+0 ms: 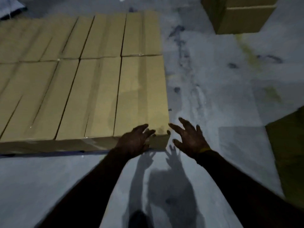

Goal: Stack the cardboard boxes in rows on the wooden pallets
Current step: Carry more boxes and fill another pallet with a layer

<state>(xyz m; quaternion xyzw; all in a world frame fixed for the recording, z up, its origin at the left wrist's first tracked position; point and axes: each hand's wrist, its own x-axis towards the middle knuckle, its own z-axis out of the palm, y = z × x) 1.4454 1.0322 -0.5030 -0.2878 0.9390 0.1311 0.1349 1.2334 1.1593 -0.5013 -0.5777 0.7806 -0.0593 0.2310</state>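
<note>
Several long cardboard boxes lie side by side in two rows, forming a flat layer low on the floor; the pallet beneath is hidden. The nearest right box (141,96) ends at the layer's front right corner. My left hand (134,141) rests with spread fingers on that box's near end. Just beyond the corner my right hand (189,137) hovers with fingers spread, holding nothing. Both forearms reach in from the bottom of the view.
Stained grey concrete floor (213,88) stretches to the right and in front of the layer. A stack of cardboard boxes (238,15) stands at the top right. Another box (289,153) juts in at the right edge. A dark bag (11,9) lies at top left.
</note>
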